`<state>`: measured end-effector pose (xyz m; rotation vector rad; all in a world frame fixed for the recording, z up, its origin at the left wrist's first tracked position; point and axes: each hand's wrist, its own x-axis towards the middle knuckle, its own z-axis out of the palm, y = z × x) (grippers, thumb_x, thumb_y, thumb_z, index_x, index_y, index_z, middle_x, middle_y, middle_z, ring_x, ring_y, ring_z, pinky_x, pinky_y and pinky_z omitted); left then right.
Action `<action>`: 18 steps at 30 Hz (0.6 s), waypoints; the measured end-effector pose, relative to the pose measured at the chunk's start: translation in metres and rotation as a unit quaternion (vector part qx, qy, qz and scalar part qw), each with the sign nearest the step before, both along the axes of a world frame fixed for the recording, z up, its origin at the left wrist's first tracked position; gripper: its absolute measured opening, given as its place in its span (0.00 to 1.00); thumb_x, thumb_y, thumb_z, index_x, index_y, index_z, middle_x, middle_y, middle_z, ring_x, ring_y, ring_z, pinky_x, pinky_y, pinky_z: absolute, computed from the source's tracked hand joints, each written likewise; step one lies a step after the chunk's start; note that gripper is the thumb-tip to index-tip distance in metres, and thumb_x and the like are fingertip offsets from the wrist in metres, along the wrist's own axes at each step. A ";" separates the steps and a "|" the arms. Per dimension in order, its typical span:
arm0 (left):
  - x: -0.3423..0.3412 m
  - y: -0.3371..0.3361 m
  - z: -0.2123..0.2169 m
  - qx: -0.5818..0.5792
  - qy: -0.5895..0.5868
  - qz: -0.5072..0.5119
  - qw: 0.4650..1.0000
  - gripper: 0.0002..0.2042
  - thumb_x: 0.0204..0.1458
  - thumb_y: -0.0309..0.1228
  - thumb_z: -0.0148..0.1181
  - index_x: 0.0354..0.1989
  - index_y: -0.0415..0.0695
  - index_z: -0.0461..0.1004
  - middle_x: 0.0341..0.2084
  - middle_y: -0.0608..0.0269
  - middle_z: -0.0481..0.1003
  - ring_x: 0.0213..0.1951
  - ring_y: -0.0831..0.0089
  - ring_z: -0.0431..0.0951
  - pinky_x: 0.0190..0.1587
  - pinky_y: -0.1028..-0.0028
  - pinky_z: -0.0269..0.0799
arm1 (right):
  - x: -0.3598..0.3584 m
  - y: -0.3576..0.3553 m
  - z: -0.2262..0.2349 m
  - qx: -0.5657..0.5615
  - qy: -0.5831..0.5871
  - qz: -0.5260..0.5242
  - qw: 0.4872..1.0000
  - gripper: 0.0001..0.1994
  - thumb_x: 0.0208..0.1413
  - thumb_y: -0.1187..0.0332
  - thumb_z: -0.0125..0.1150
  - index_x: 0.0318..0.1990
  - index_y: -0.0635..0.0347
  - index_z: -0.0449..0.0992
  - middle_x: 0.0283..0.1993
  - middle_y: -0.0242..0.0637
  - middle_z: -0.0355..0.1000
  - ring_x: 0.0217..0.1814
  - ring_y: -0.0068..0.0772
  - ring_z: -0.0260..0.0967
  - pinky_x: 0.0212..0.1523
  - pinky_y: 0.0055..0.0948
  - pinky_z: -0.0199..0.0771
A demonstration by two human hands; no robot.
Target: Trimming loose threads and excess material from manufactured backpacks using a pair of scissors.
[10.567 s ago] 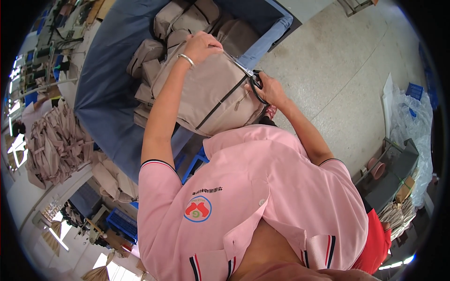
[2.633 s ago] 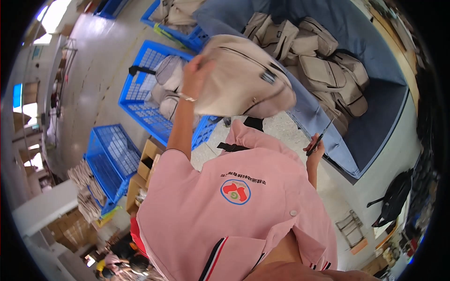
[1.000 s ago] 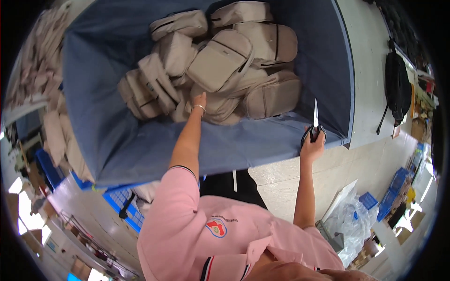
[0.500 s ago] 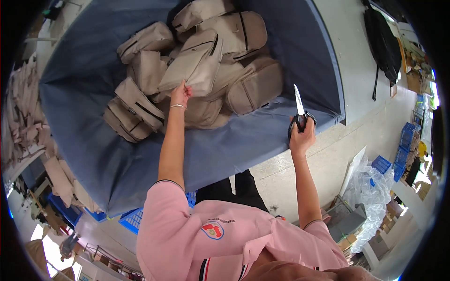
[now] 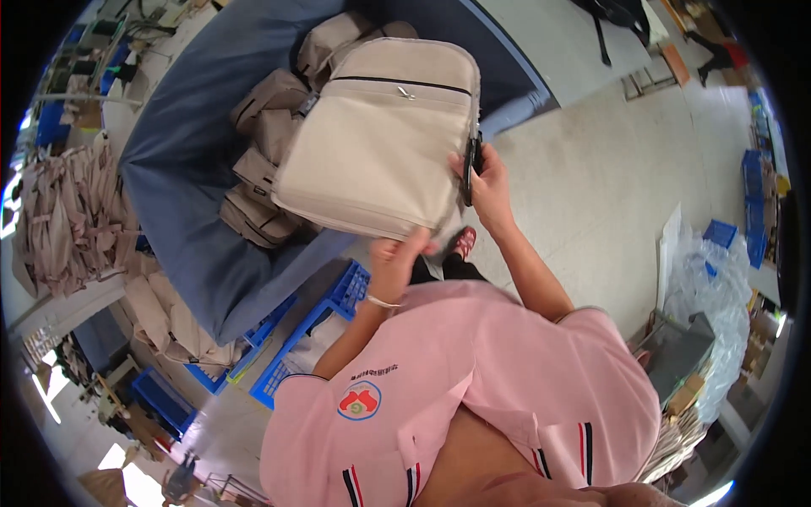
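Note:
A beige backpack (image 5: 372, 156) with a dark zip line across its upper part is held up in front of me. My left hand (image 5: 397, 262) grips its lower edge, fingers closed. At its right side my right hand (image 5: 488, 182) is closed around the black handles of a pair of scissors (image 5: 470, 173). The scissors' blades are hidden from view, and the right fingers sit against the backpack's edge. Behind it, more beige backpacks (image 5: 274, 127) lie piled in a large blue fabric-lined bin (image 5: 186, 169), partly covered by the held one.
Blue plastic crates (image 5: 338, 296) stand beside the bin at the lower left. Beige fabric pieces (image 5: 72, 220) hang and lie in heaps at the far left. Clear plastic sheeting (image 5: 710, 296) is bunched on the right, next to a grey container (image 5: 688, 359). A table edge (image 5: 541, 42) borders the bin.
My left hand has lifted a backpack out of the pile and brought it close to me. My right hand, still with the scissors, has moved left to its side. The view has turned.

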<state>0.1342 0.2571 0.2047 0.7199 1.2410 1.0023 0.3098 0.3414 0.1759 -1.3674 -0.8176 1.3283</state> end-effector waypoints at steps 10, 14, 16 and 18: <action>0.036 -0.048 -0.063 -0.229 -0.126 -0.307 0.915 0.26 0.62 0.52 0.48 0.47 0.36 0.74 0.42 0.60 0.77 0.42 0.74 0.75 0.48 0.72 0.72 | 0.096 -0.069 -0.087 -0.063 -0.033 -0.007 0.997 0.14 0.50 0.70 0.68 0.41 0.64 0.73 0.30 0.22 0.69 0.28 0.13 0.60 0.28 0.20 0.60; -0.010 -0.037 -0.081 -0.311 -0.179 -0.174 0.917 0.33 0.58 0.60 0.47 0.56 0.40 0.67 0.48 0.56 0.74 0.46 0.66 0.76 0.49 0.64 0.74 | 0.119 -0.077 -0.088 -0.037 -0.012 -0.033 0.999 0.14 0.50 0.70 0.68 0.41 0.65 0.72 0.30 0.22 0.68 0.30 0.13 0.61 0.30 0.19 0.61; -0.009 -0.029 -0.079 -0.303 -0.121 -0.153 0.933 0.33 0.59 0.59 0.48 0.57 0.40 0.66 0.48 0.55 0.75 0.47 0.66 0.76 0.48 0.64 0.74 | 0.127 -0.081 -0.101 -0.056 -0.039 -0.048 0.997 0.14 0.50 0.70 0.68 0.41 0.64 0.72 0.31 0.22 0.68 0.31 0.13 0.61 0.31 0.18 0.61; 0.001 -0.027 -0.085 -0.266 -0.094 -0.156 0.946 0.31 0.60 0.57 0.48 0.58 0.41 0.65 0.48 0.55 0.75 0.47 0.66 0.76 0.48 0.65 0.73 | 0.121 -0.085 -0.108 -0.075 -0.076 -0.075 0.992 0.14 0.51 0.68 0.68 0.41 0.64 0.72 0.31 0.23 0.69 0.31 0.14 0.61 0.31 0.18 0.61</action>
